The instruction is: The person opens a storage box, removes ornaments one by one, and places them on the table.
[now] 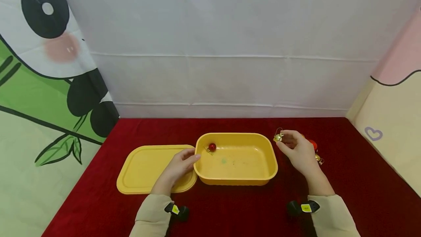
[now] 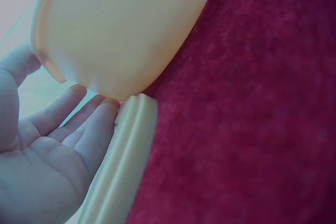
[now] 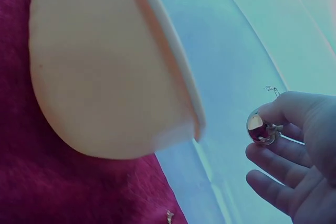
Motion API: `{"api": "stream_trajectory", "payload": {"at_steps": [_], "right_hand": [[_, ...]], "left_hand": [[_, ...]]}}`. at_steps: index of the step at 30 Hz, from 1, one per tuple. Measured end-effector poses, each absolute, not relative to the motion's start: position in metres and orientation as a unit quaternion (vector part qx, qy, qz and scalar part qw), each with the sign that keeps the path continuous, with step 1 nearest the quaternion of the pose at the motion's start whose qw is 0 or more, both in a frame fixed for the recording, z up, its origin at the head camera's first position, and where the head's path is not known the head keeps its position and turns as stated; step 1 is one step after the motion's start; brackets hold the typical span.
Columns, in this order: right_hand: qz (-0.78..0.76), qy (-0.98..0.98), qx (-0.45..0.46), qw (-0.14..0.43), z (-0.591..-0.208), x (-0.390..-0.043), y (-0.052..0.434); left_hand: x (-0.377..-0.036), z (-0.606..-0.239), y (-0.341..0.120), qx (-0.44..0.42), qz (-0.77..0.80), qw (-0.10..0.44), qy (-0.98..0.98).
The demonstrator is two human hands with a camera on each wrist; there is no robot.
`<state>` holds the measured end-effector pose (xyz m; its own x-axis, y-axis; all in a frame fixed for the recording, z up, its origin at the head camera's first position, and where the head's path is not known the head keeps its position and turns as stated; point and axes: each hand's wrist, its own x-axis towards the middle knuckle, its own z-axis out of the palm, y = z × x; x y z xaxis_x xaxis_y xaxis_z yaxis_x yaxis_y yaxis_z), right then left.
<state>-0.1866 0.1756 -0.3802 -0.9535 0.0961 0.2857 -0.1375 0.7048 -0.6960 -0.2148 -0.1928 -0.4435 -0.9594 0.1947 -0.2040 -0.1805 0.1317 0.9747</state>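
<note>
While right hand pinches gold bauble, hiding red ornaments, left hand flat against tub.

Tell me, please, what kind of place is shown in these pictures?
Probably a small staged tabletop booth, not a lived-in room: a red cloth covers the table, a creased white sheet hangs behind, and cartoon panels, one with a panda, close the sides.

A bench covered in deep red cloth fills the foreground, closed in on three sides by hanging fabric. Behind it hangs a white sheet with horizontal fold creases; on the left a panda curtain in green, black and white, on the right a pink and cream panel bearing a small heart outline. The light is soft and even.
</note>
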Motion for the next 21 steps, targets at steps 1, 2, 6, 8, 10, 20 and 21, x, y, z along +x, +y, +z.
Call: {"api": "stream_trajectory", "payload": {"at_steps": [1,2,6,8,10,20,21], "right_hand": [[0.386,-0.909,0.009,0.156,-0.38,-0.187,0.178],[0.388,-0.908,0.006,0.159,-0.38,-0.187,0.18],[0.39,-0.905,-0.004,0.17,-0.379,-0.187,0.188],[0.389,-0.903,-0.007,0.181,-0.378,-0.187,0.192],[0.387,-0.902,-0.009,0.191,-0.377,-0.186,0.196],[0.376,-0.901,-0.021,0.214,-0.373,-0.182,0.21],[0.374,-0.901,-0.022,0.219,-0.373,-0.183,0.211]], "left_hand": [[-0.215,-0.444,-0.193,0.005,0.659,0.142,0.739],[-0.215,-0.444,-0.193,0.006,0.658,0.141,0.74],[-0.215,-0.443,-0.192,0.008,0.657,0.143,0.74],[-0.215,-0.443,-0.192,0.011,0.656,0.144,0.741],[-0.215,-0.442,-0.192,0.009,0.658,0.144,0.739],[-0.215,-0.441,-0.191,0.011,0.659,0.147,0.737],[-0.215,-0.441,-0.19,0.011,0.659,0.148,0.737]]}}
